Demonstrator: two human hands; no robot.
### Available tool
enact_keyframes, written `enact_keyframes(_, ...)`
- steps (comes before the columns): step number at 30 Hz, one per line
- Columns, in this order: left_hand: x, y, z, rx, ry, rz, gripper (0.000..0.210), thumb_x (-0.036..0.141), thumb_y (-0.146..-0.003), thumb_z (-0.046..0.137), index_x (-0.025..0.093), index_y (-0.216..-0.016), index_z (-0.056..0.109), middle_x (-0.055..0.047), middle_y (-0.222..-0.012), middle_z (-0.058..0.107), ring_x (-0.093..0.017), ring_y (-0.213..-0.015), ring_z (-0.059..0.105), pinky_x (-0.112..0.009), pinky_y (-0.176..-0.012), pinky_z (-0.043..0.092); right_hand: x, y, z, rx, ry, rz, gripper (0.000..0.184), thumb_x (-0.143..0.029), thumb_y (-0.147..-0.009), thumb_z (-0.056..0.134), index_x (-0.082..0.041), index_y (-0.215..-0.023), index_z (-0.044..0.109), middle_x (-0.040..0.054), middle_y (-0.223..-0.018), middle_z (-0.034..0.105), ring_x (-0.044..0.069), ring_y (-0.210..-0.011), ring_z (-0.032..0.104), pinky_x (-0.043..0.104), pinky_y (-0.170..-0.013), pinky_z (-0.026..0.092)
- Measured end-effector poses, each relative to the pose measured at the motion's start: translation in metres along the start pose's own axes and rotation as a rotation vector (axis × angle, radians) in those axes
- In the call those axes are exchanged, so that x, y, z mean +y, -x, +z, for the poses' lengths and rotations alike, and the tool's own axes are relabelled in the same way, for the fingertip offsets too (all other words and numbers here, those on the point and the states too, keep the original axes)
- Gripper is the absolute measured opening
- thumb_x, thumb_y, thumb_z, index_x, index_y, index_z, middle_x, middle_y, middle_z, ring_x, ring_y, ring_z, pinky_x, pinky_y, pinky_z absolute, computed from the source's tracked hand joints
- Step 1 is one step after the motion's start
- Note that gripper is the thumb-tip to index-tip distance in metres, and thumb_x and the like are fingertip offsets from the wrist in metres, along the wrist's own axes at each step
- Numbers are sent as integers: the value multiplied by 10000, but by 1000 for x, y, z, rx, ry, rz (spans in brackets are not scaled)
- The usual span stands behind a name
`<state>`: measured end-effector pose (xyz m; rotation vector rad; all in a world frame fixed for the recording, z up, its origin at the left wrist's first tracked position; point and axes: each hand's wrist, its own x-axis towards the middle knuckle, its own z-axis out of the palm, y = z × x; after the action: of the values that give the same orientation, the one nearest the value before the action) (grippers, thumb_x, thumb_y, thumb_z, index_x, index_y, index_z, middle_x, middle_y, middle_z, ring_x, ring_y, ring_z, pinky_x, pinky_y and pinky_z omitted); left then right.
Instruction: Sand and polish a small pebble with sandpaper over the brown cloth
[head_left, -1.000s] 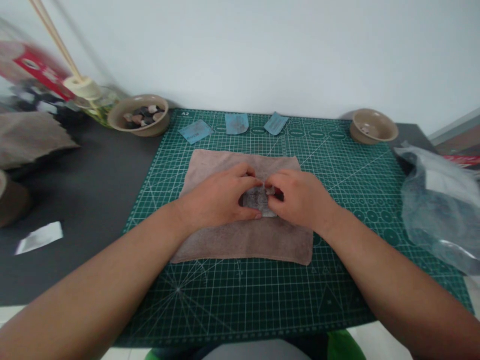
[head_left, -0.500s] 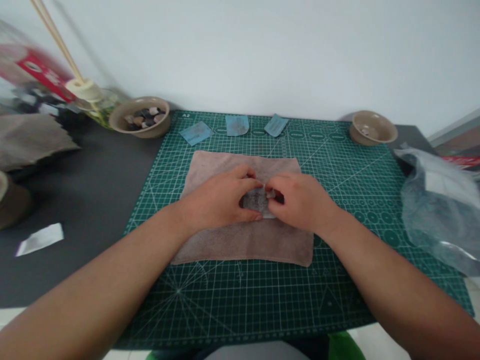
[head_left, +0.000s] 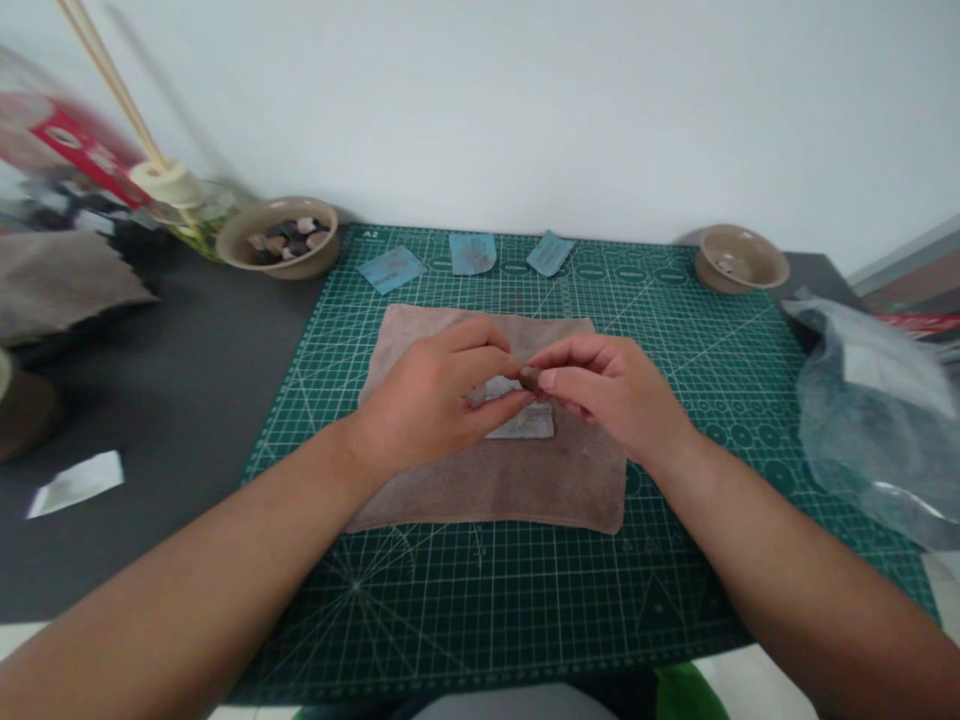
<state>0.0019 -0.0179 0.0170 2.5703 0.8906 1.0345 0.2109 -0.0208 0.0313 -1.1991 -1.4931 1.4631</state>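
A small brown stone [head_left: 530,379] is pinched between the thumb and fingers of my right hand [head_left: 611,390]. My left hand [head_left: 442,390] meets it from the other side, thumb and forefinger closed at the stone's left end. Beneath the fingertips a grey rectangular sheet [head_left: 525,424], perhaps sandpaper, lies on a pinkish-brown cloth [head_left: 495,490]. Part of the sheet is hidden by my hands.
The cloth rests on a green cutting mat [head_left: 420,620]. Three blue-grey paper pieces [head_left: 472,254] lie behind it. A bowl of stones [head_left: 281,262] is back left, another bowl [head_left: 739,265] back right. A plastic bag [head_left: 877,420] lies right, a reed diffuser [head_left: 172,185] stands left.
My right hand has lifted the stone off the grey sheet and turned. My left fingers have left the sheet's edges and come together at the stone.
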Motion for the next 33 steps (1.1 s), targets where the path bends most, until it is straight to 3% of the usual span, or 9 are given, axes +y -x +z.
enact_keyframes(3, 1, 1, 0, 61, -17, 65, 70, 208, -906, 717, 152, -905, 676, -34, -895, 639, -136, -803, 629, -260, -698, 518, -1, 1, 2, -20, -214, 128, 133, -271, -724, 709, -158, -785, 745, -15, -577, 665, 65, -434, 450, 195, -406, 284)
enact_keyframes(8, 5, 1, -1, 137, -75, 129, 128, 213, -880, 756, 148, -882, 645, -29, -875, 638, -119, -773, 620, -236, -667, 508, -1, 3, 3, -93, -398, 194, 142, -282, -717, 706, -158, -779, 734, -6, -566, 673, 63, -403, 433, 185, -370, 241)
enact_keyframes(19, 8, 1, -3, 231, -113, 138, 160, 209, -853, 774, 154, -936, 648, -54, -905, 669, -136, -781, 650, -241, -626, 538, 0, 3, 2, -142, -429, 180, 135, -290, -738, 679, -158, -708, 681, 11, -581, 695, 67, -408, 440, 191, -380, 258)
enact_keyframes(33, 12, 2, -6, 182, -126, 41, 96, 236, -895, 679, 202, -984, 671, -72, -959, 710, -170, -832, 667, -329, -716, 585, -1, 3, 4, -145, -421, 188, 110, -252, -707, 679, -157, -748, 713, 1, -584, 695, 68, -416, 457, 180, -371, 288)
